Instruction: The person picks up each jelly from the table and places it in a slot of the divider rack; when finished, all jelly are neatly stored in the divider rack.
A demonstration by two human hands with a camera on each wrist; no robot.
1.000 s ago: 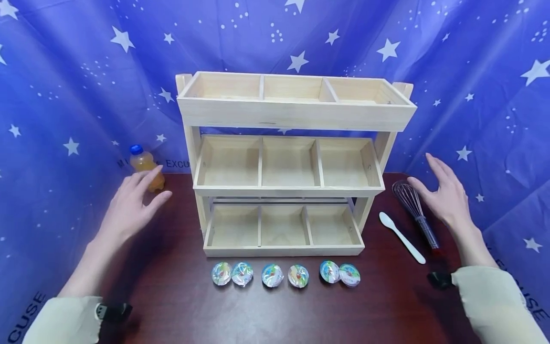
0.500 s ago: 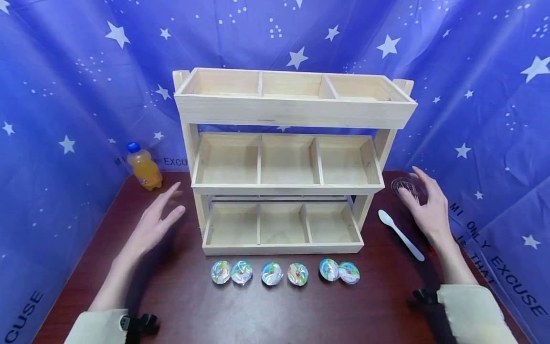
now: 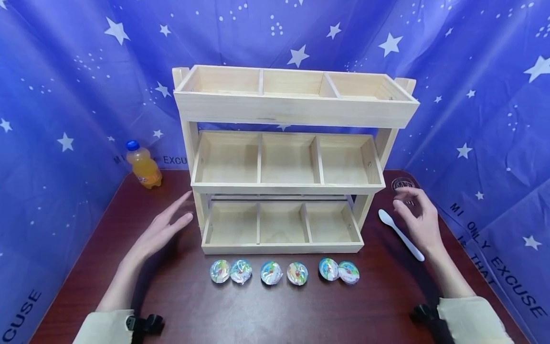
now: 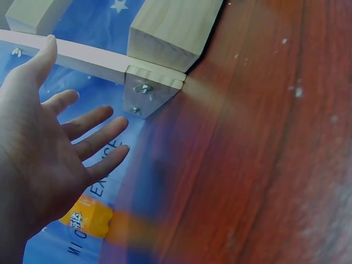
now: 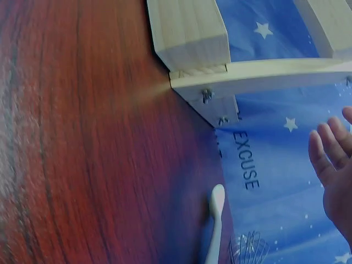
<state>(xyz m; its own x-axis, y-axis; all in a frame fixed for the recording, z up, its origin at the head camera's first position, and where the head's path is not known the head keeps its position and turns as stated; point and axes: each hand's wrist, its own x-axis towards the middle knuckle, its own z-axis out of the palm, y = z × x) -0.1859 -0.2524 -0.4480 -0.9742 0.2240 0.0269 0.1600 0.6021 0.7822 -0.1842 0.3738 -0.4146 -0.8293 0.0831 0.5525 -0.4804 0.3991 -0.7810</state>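
A three-tier wooden rack point(image 3: 275, 112) stands in the middle, each tier split into three compartments with nothing in them. To its left my left hand point(image 3: 161, 234) hovers with fingers spread; the left wrist view shows its bare palm point(image 4: 38, 148) beside the rack's side. On the other side my right hand point(image 3: 421, 222) is held over the whisk point(image 3: 403, 184), hiding most of it, fingers slightly bent and holding nothing. Just left of that hand lies a white spoon point(image 3: 400, 234). In the right wrist view the spoon point(image 5: 216, 214) and the whisk's wires point(image 5: 250, 250) show below the rack.
An orange drink bottle point(image 3: 145, 165) with a blue cap stands at the back left. Several small sealed cups point(image 3: 271, 274) form a row before the rack on the dark red table point(image 3: 258, 315). A blue star-patterned curtain point(image 3: 86, 95) surrounds the table.
Both hands have come inward toward the rack, the left one away from the bottle, the right one over the whisk. Rack, cups, spoon and bottle stay put.
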